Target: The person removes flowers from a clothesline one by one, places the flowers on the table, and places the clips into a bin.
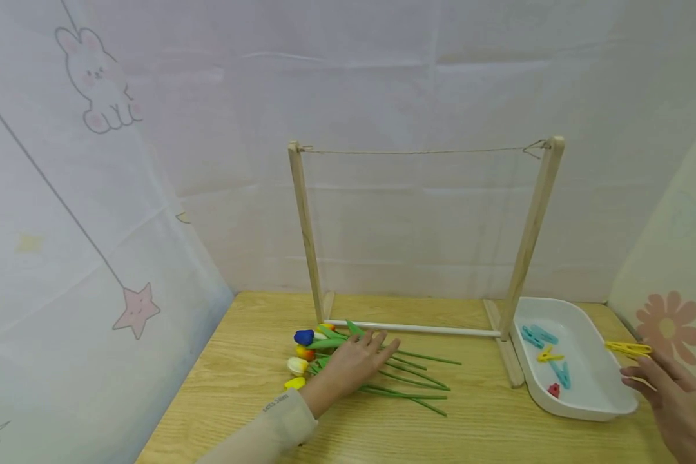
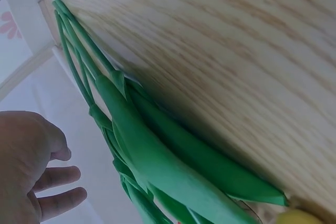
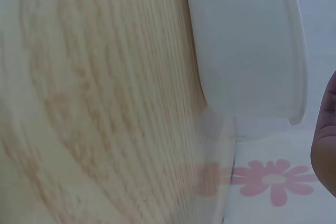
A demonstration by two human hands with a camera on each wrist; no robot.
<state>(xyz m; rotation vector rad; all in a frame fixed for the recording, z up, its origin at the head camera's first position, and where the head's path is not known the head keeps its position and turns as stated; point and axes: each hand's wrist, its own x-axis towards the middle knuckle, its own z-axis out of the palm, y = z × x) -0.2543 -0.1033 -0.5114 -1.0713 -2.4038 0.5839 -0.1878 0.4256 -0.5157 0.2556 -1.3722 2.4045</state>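
Several artificial tulips with green stems lie on the table, their heads to the left, among them a blue tulip and a white tulip. Over their leaves my left hand lies with fingers spread and extended. In the left wrist view this hand appears beside the stems, relaxed. At the right, my right hand pinches a yellow clothespin above the right rim of a white tray. The right wrist view catches only the edge of that hand.
Inside the tray are several blue, yellow and red clothespins, including a blue clothespin. Behind the tulips stands a wooden frame with a string tied across its top and a white bar low down. Printed cloth hangs around the table.
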